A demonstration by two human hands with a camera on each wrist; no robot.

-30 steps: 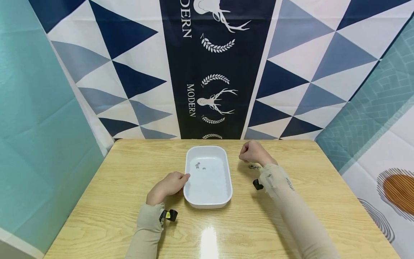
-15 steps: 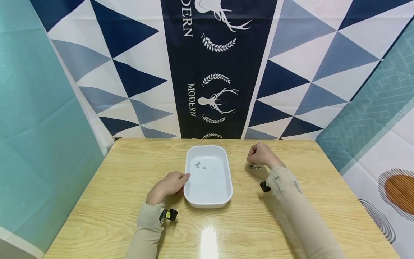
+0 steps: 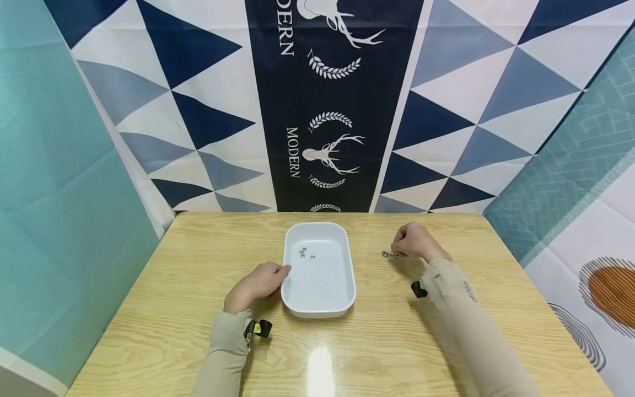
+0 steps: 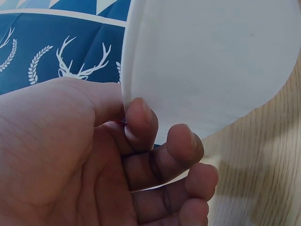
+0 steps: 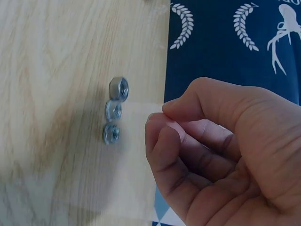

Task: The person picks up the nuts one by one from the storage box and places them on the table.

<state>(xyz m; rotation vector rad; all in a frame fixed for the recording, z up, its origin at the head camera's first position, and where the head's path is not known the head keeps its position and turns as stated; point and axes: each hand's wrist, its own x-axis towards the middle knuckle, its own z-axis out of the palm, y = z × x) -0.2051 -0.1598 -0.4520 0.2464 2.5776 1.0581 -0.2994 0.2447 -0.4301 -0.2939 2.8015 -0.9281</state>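
Note:
My left hand [image 3: 259, 284] grips the left rim of a white rectangular tray [image 3: 319, 315], thumb over the edge. The left wrist view shows the fingers curled against the tray's outer side. Inside the tray lie several small metal nuts [image 3: 302, 253], toward its far left. My right hand [image 3: 415, 242] hovers over the table right of the tray, close to a short row of metal nuts [image 3: 387, 254]. Up close, three nuts [image 5: 113, 112] line up beside its curled fingers. Thumb and index fingertip meet, and nothing shows between them.
A wooden table [image 3: 198, 353] bears everything. Behind it hangs a patterned cloth [image 3: 324, 110], with teal sheets [image 3: 74, 193] at the left side. Each sleeve carries a small black camera, one at the left wrist [image 3: 264, 329] and one at the right [image 3: 419, 289].
My right hand has moved rightward, away from the tray, and is now above the right part of the nut row. The left hand and tray have stayed in place.

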